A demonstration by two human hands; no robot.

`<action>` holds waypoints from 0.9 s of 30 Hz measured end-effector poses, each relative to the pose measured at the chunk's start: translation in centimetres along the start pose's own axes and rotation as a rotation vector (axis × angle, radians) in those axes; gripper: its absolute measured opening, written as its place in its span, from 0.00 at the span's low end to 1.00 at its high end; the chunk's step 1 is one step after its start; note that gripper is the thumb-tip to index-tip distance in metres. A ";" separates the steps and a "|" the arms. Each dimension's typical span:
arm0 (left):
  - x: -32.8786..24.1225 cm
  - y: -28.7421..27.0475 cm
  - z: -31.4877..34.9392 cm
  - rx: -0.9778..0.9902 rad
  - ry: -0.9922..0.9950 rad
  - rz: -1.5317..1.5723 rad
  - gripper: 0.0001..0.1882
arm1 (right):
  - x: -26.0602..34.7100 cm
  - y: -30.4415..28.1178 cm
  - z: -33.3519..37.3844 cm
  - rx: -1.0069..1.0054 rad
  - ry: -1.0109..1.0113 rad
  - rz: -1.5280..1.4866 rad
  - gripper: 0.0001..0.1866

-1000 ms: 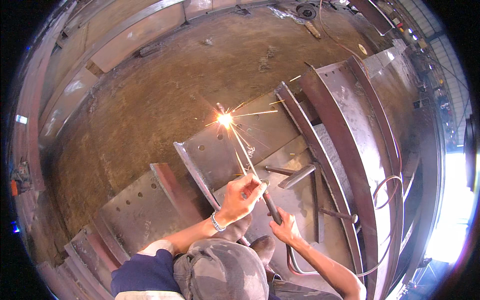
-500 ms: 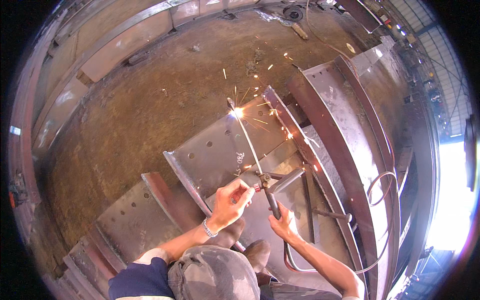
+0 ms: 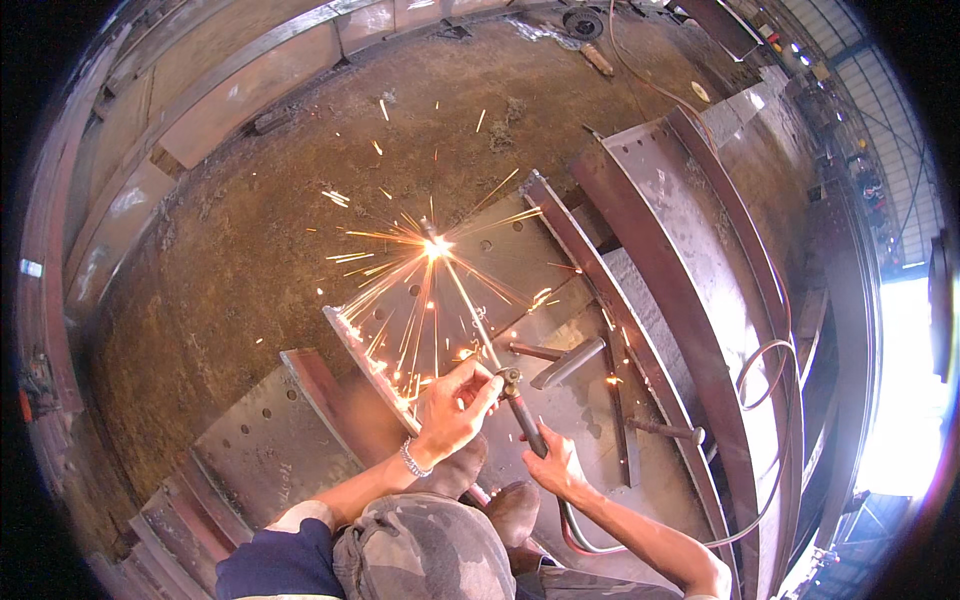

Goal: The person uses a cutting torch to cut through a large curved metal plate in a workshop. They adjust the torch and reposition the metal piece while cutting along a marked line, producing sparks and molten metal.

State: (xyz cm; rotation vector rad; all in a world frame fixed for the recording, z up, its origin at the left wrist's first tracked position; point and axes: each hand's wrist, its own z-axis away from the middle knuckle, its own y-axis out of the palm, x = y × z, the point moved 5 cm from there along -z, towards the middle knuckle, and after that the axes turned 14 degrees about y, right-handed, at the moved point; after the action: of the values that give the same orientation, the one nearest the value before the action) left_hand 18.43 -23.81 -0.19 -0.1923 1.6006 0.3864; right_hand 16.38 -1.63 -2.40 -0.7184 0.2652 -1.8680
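Observation:
My right hand (image 3: 555, 462) is wrapped round the handle of a cutting torch (image 3: 470, 308), whose long thin tube slants up and left. At its tip a bright flame throws sparks in all directions, by the far edge of a steel plate (image 3: 460, 345) with round holes and chalk marks. My left hand (image 3: 455, 410), with a metal bracelet at the wrist, has thumb and fingers pinched at the torch's valve end. Those fingers hide the red knob. Just right of the torch a hammer (image 3: 570, 364) lies on the steel.
Long steel beams (image 3: 680, 240) run along the right, and more beams with holes (image 3: 245, 430) lie lower left. A hose (image 3: 770, 480) loops from the torch over the right beams. A round-ended metal rod (image 3: 665, 430) lies near my right forearm. Brown ground (image 3: 250, 260) stretches beyond the plate.
The torch tip and flame have moved left and slightly nearer along the plate's far edge. Sparks now spread wider. My left fingers now cover the red knob, and my right hand has shifted slightly left.

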 end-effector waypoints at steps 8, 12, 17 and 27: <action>-0.6 -0.1 -0.1 -0.015 0.023 0.045 0.08 | 0.5 1.5 1.3 0.051 -0.126 -0.008 0.31; -1.1 -0.6 0.0 -0.076 0.073 0.053 0.10 | 1.6 -0.1 2.7 0.055 -0.107 0.009 0.29; -1.0 -1.3 0.2 -0.209 0.068 0.102 0.14 | 4.6 -5.1 5.9 0.020 -0.148 0.001 0.23; 0.1 -1.4 0.1 -0.187 -0.017 0.079 0.16 | 8.8 -12.6 11.8 0.154 -0.099 -0.212 0.28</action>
State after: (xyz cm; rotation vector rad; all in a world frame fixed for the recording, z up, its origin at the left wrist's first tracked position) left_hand 18.97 -25.04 -0.50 -0.2684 1.5582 0.5983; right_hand 11.44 -2.71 16.33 -0.7534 -0.0200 -2.0198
